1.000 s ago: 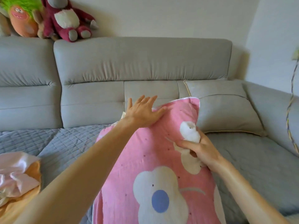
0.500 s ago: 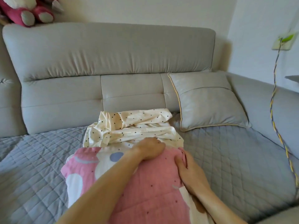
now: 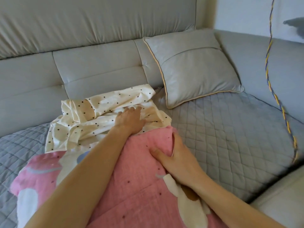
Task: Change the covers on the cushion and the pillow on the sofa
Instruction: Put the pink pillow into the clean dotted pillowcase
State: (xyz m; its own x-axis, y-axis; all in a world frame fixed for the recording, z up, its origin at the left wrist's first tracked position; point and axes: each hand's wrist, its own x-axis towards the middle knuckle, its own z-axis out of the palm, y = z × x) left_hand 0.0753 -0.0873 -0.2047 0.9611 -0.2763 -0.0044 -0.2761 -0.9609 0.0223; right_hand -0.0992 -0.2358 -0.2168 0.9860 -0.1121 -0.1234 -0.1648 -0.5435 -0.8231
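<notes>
A pillow in a pink cover with white and blue flowers [image 3: 136,183] lies flat on the sofa seat in front of me. Beyond its far edge lies a crumpled cream cover with black dots [image 3: 102,116]. My left hand [image 3: 130,120] rests palm down on that cream cover, fingers spread. My right hand [image 3: 176,159] grips the pink pillow's far right corner, thumb on top and fingers tucked under a fold. A grey cushion with tan piping [image 3: 195,66] leans against the sofa back to the right.
The grey sofa [image 3: 98,71] has a quilted blue-grey seat pad [image 3: 222,129] and turns a corner on the right. A yellow and blue braided cord [image 3: 269,66] hangs at the right. A pale grey surface [image 3: 279,195] shows at the lower right.
The pink pillow went from upright to lying flat on the seat. My left hand moved off it onto the cream dotted cover. The view dropped and shifted right.
</notes>
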